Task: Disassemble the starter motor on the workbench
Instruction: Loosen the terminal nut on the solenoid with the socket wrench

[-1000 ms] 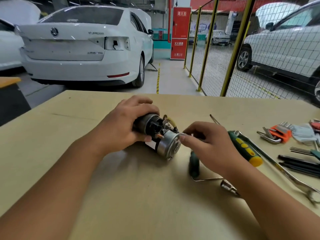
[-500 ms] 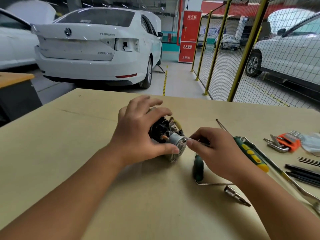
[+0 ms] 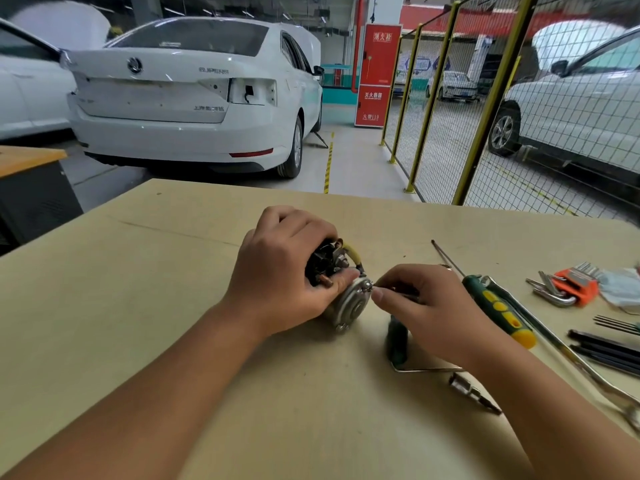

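Gripping the starter motor from above, the left hand is curling its fingers over the dark back part, and its thumb is pressing along the side near the silver round end. The motor is lying on its side on the bench, near the middle, with the silver end facing the person. A short yellow wire is sticking up from the top of it.

The right hand is pinching something tiny at the top edge of the silver end. The thumb and first finger are closing tight together there. The thing they are holding is too small to make out; it may be a screw or a thin tool tip.

Much of the motor is hiding under the left hand. A dark green handle is lying just under the right hand, and the wrist is covering part of its bent metal rod. A green and yellow screwdriver is lying to the right, beside a long wrench that is running off the edge of the view. An orange set of hex keys is lying farther right.
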